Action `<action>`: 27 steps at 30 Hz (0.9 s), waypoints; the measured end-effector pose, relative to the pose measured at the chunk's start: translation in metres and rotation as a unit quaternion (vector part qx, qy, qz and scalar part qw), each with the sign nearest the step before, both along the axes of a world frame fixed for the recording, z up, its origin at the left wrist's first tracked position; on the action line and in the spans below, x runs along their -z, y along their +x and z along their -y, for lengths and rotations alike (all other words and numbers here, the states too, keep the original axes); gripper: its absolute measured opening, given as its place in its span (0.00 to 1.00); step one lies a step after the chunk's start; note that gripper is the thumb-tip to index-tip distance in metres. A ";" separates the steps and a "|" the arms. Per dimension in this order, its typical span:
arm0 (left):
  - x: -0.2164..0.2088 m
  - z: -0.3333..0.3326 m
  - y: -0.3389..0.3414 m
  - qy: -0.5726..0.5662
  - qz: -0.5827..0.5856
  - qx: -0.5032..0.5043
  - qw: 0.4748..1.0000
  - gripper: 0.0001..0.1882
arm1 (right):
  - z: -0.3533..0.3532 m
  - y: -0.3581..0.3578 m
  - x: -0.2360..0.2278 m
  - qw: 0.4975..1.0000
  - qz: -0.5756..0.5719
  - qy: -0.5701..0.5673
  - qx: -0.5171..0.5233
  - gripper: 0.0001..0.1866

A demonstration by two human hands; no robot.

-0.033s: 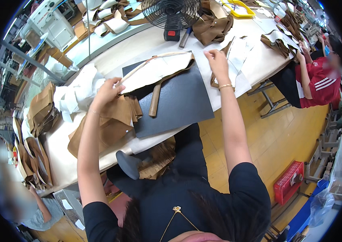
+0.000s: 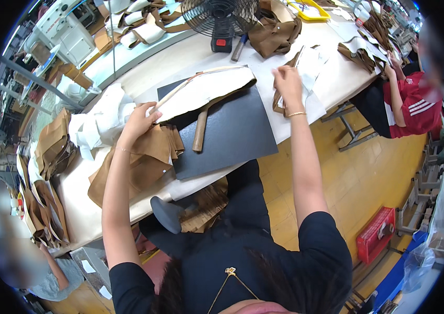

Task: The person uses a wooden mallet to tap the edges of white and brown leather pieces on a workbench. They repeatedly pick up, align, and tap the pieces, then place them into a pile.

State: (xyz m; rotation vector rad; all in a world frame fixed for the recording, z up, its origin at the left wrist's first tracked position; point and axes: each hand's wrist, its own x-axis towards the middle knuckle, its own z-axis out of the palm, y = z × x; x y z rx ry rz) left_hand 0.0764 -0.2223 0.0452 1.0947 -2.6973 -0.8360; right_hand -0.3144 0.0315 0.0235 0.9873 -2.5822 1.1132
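Note:
A long piece of brown material with a white face (image 2: 206, 90) lies slantwise over a dark flat board (image 2: 237, 125). At its left end, my left hand (image 2: 141, 119) has closed thumb and fingers on the edge. A pale strip with a reddish line runs along the far edge of the piece. My right hand (image 2: 289, 86) is raised to the right of the board, its fingers curled together; whether anything is in them is hidden. Beside it lies a stack of white and brown pieces (image 2: 310, 68). A wooden handle (image 2: 200, 131) sticks out from beneath the long piece.
Brown cut pieces (image 2: 138, 167) lie by my left forearm, with white pieces (image 2: 99, 118) beyond. A black fan (image 2: 222, 21) and a dark-handled tool (image 2: 240, 48) stand at the back. A co-worker in red (image 2: 415, 104) sits at the right. A red crate (image 2: 375, 235) is on the floor.
My right hand has shifted slightly right and down, its fingers more curled. The right end of the long piece has moved a little to the right.

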 end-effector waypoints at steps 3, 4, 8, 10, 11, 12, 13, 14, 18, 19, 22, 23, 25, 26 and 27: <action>-0.010 -0.017 0.002 -0.075 -0.070 0.001 0.995 0.25 | -0.070 -0.019 0.005 0.997 -0.021 0.077 0.011 0.17; -0.021 -0.028 -0.002 -0.104 -0.076 -0.010 0.992 0.24 | -0.090 -0.015 0.012 0.995 -0.025 0.094 -0.020 0.17; -0.058 -0.066 -0.024 -0.147 -0.146 0.022 0.978 0.23 | -0.128 0.015 0.027 0.983 -0.095 0.129 -0.086 0.16; -0.067 -0.089 -0.035 -0.136 -0.151 0.053 0.978 0.22 | -0.137 0.008 0.028 0.981 -0.112 0.132 -0.084 0.15; -0.068 -0.098 -0.040 -0.138 -0.158 0.073 0.975 0.22 | -0.130 -0.012 0.032 0.984 -0.097 0.127 -0.079 0.14; -0.067 -0.108 -0.045 -0.136 -0.164 0.096 0.972 0.22 | -0.129 -0.030 0.037 0.986 -0.080 0.126 -0.070 0.14; -0.075 -0.121 -0.047 -0.120 -0.151 0.099 0.976 0.21 | -0.123 -0.040 0.030 0.998 0.010 0.063 -0.024 0.14; -0.081 -0.131 -0.045 -0.092 -0.146 0.099 0.980 0.21 | -0.111 -0.052 0.015 0.995 0.098 -0.004 0.022 0.15; -0.092 -0.152 -0.045 -0.040 -0.147 0.122 0.981 0.20 | -0.114 -0.169 -0.035 0.990 -0.016 -0.111 0.091 0.20; -0.088 -0.150 -0.042 -0.059 -0.148 0.130 0.979 0.20 | -0.109 -0.183 -0.051 0.981 -0.044 -0.177 0.069 0.21; -0.094 -0.155 -0.039 -0.059 -0.146 0.130 0.979 0.20 | -0.094 -0.199 -0.134 0.944 -0.103 -0.270 0.162 0.23; -0.097 -0.160 -0.039 -0.047 -0.143 0.130 0.980 0.20 | -0.096 -0.203 -0.156 0.943 -0.118 -0.278 0.136 0.21; -0.098 -0.165 -0.043 -0.043 -0.161 0.144 0.975 0.20 | -0.105 -0.213 -0.198 0.940 -0.154 -0.292 0.088 0.18; -0.098 -0.168 -0.045 -0.042 -0.170 0.149 0.973 0.20 | -0.106 -0.214 -0.221 0.937 -0.171 -0.299 0.062 0.17; -0.096 -0.169 -0.044 -0.012 -0.182 0.143 0.973 0.21 | -0.095 -0.194 -0.240 0.919 -0.200 -0.340 0.008 0.15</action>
